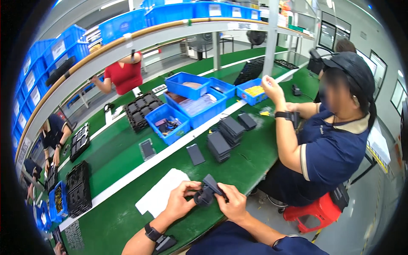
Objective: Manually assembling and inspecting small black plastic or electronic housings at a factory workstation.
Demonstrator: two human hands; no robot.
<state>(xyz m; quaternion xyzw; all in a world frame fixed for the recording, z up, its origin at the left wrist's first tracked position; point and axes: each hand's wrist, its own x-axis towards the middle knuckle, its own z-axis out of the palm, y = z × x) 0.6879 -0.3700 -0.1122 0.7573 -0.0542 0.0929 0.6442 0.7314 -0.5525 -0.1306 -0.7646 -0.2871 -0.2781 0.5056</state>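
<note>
Navy clothing (pixel 229 241) lies nearest; my left grip (pixel 180 199) and right grip (pixel 233 204) both grasp a dark device (pixel 208 189) over the tabletop (pixel 114 216), right of a white sheet (pixel 161 193); far left, blue bins (pixel 111 30) bear white labels (pixel 58 50), writing too small to read

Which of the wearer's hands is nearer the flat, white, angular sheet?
Left: left hand overlaps the white sheet along its right edge in view; right hand sits farther right, clear of it.

Two hands (pixel 180 200) and one white sheet (pixel 160 190) show at lower centre. Five blue bins (pixel 176 135) stand mid-frame; one red stool (pixel 312 212), lower right.
</note>
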